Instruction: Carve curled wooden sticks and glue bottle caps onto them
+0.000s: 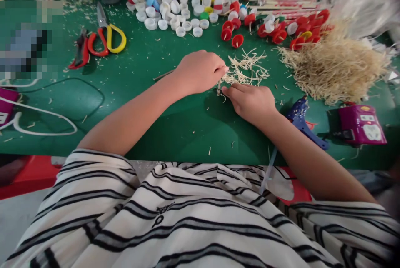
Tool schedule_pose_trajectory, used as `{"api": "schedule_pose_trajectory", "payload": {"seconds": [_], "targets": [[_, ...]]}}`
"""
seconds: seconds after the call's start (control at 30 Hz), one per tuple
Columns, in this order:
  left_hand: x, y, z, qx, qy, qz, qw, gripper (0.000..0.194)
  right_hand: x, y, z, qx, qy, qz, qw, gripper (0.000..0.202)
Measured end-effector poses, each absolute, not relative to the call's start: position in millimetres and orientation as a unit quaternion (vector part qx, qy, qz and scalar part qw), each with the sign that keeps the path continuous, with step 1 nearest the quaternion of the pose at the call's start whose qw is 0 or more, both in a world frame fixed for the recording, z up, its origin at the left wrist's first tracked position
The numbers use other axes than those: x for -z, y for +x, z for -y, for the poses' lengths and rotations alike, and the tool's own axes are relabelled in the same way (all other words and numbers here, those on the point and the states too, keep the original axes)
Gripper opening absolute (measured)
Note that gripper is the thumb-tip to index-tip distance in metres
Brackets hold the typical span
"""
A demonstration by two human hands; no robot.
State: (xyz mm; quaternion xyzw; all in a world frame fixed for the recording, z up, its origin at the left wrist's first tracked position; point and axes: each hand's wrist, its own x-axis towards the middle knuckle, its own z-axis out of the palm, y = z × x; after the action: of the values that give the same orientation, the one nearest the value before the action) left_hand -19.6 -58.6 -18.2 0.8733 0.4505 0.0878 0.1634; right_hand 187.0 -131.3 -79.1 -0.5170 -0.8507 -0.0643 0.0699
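My left hand (201,72) is closed in a pinch over the middle of the green table (175,130). What sits between its fingertips is mostly hidden, though a pale strand shows just below them. Behind that wrist a thin brown stick (164,75) pokes out; I cannot tell whether the hand grips it. Close by on the right, my right hand (251,101) pinches at a small dark piece (219,91), too small to name, with bits of pale fibre around it. Just beyond both hands lies a loose heap of pale straw-like strands (246,68).
White and coloured bottle caps (175,7) cover the back, beside red caps on sticks (237,41). A larger fibre pile (337,66), blue glue gun (301,122) and purple box (362,124) are right. Scissors (108,30), red-handled pliers (81,51) and a white cable (46,132) lie left.
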Motion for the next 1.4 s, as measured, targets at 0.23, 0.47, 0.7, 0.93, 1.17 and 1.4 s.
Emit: {"api": "schedule_pose_trajectory", "payload": {"seconds": [0.23,0.47,0.7,0.93,1.17,1.4], "targets": [[17,-7,68,-0.052,0.877,-0.461,0.128,0.035,63,194,132,0.037,-0.526,0.849,0.029,0.038],[17,-9,62,-0.054,0.872,-0.457,0.167,0.038,65,216,136,0.038,-0.547,0.833,0.070,0.034],[18,-12,54,-0.049,0.870,-0.456,0.182,0.035,63,200,125,0.069,-0.533,0.832,0.136,0.039],[19,-14,49,-0.041,0.885,-0.425,0.186,0.034,67,188,123,0.098,-0.523,0.836,0.133,0.045],[22,-19,46,-0.063,0.883,-0.415,0.210,0.036,79,192,129,0.079,-0.512,0.850,0.093,0.035],[20,-17,51,-0.047,0.887,-0.421,0.182,0.034,77,193,126,0.110,-0.505,0.848,0.121,0.040]]}}
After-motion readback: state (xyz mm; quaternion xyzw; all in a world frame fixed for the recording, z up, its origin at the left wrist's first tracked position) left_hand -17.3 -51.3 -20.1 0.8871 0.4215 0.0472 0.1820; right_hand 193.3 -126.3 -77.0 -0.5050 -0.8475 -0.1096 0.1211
